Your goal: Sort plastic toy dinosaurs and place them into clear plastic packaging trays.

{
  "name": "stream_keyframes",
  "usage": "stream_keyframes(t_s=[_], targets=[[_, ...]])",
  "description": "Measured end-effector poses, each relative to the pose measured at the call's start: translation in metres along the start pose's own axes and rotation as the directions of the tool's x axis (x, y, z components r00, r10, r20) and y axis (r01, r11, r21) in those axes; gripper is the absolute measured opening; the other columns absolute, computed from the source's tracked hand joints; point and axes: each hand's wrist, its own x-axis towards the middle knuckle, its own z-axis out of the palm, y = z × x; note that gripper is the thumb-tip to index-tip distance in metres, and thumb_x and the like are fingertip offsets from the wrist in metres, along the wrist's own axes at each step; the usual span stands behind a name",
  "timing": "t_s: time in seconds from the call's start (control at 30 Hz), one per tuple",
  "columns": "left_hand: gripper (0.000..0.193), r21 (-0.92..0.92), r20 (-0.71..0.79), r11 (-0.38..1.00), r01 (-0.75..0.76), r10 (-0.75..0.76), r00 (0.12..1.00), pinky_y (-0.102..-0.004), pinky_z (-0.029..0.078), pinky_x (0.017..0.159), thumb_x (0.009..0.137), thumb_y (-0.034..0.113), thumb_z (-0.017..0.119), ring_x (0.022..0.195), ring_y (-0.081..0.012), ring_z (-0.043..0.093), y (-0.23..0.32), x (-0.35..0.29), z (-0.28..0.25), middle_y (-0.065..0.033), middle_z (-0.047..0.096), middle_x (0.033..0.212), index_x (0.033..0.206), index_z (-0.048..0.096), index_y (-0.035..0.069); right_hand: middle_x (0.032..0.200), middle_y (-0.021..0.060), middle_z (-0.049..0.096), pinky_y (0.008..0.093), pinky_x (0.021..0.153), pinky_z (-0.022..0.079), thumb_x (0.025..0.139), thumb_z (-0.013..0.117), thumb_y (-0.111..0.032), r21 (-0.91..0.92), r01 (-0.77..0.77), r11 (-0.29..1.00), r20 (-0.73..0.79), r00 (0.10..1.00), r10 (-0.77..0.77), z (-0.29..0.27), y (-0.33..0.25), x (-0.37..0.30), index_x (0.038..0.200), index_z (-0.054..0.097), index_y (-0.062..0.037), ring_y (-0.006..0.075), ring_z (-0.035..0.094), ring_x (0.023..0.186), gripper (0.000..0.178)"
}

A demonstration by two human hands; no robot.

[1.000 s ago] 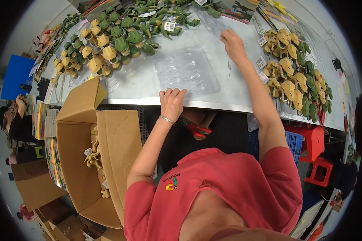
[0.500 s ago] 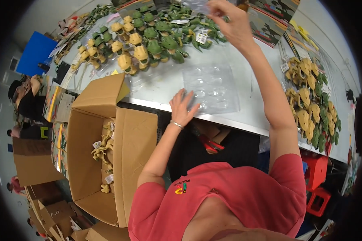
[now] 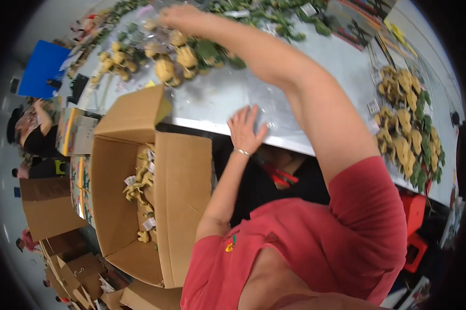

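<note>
My left hand rests with fingers spread at the table's near edge. Its fingertips lie on a clear moulded plastic tray, partly covered by my right arm. Far to the left, my right hand reaches over the rows of toys, its fingers closed on a thin piece of clear plastic. The hold is blurred. Below that hand stand yellow toy dinosaur figures, with green toy figures beside them, some hidden by my forearm.
An open cardboard box with tagged yellow toys stands left of me. More yellow and green toys are heaped at the table's right. Red-handled scissors lie below the table edge. A red stool stands at right.
My right hand has swept left across the table with the clear plastic, to above the yellow toys. My left hand stays on the tray, and the view has shifted slightly.
</note>
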Motion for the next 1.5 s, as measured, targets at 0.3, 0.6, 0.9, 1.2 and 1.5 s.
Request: stream_keyframes(t_s=[0.3, 0.6, 0.9, 1.2, 1.5], targets=[[0.052, -0.299, 0.119, 0.94, 0.164, -0.134, 0.984, -0.0418, 0.032, 0.094, 0.07, 0.015, 0.061, 0.111, -0.031, 0.047, -0.012, 0.007, -0.005, -0.015, 0.056, 0.121, 0.12, 0.054, 0.006, 0.12, 0.015, 0.054, 0.0372, 0.094, 0.04, 0.082, 0.063, -0.029, 0.237, -0.4, 0.886, 0.078, 0.916, 0.393, -0.016, 0.128, -0.295, 0.122, 0.052, -0.006, 0.0302, 0.051, 0.111, 0.047], [0.055, -0.52, 0.177, 0.752, 0.404, -0.368, 0.913, -0.0318, 0.045, 0.088, 0.069, -0.006, 0.044, 0.101, -0.0244, 0.06, -0.005, 0.02, -0.015, -0.0157, 0.059, 0.117, 0.122, 0.054, 0.005, 0.095, 0.013, 0.064, 0.0318, 0.083, 0.047, 0.075, 0.072, -0.026, 0.387, -0.861, 0.33, 0.339, 0.466, 0.817, -0.021, 0.058, -0.426, 0.119, 0.053, 0.0008, 0.0228, 0.061, 0.089, 0.055], [0.05, -0.758, 0.099, 0.58, 0.3, -0.352, 0.931, -0.0299, 0.046, 0.089, 0.075, -0.011, 0.041, 0.103, -0.0206, 0.059, -0.03, 0.032, -0.023, -0.0161, 0.056, 0.118, 0.124, 0.048, -0.004, 0.081, -0.002, 0.059, 0.0234, 0.057, 0.036, 0.083, 0.063, -0.035, 0.552, -0.822, -0.142, 0.745, 0.409, 0.526, -0.061, 0.055, -0.409, 0.103, 0.065, -0.0043, 0.0062, 0.048, 0.068, 0.037], [0.049, -0.764, 0.22, 0.469, 0.443, -0.456, 0.862, -0.023, 0.047, 0.07, 0.077, -0.003, 0.052, 0.088, -0.0127, 0.058, -0.026, 0.033, -0.031, -0.0129, 0.06, 0.111, 0.125, 0.05, 0.002, 0.078, -0.0048, 0.053, 0.0176, 0.049, 0.032, 0.084, 0.065, -0.022, 0.671, -0.681, -0.293, 0.689, 0.426, 0.586, -0.072, 0.066, -0.395, 0.105, 0.061, -0.0039, 0.0028, 0.042, 0.06, 0.028], [0.06, -0.475, -0.042, 0.84, 0.261, -0.318, 0.947, -0.0412, 0.036, 0.096, 0.08, 0.019, 0.065, 0.118, -0.0312, 0.042, 0.015, 0.024, -0.02, -0.0197, 0.045, 0.129, 0.133, 0.04, 0.004, 0.069, -0.0022, 0.053, 0.0186, 0.043, 0.03, 0.084, 0.065, -0.02, 0.738, -0.47, -0.485, 0.617, 0.178, 0.766, -0.078, 0.07, -0.438, 0.103, 0.06, -0.0009, 0.0041, 0.043, 0.053, 0.028]])
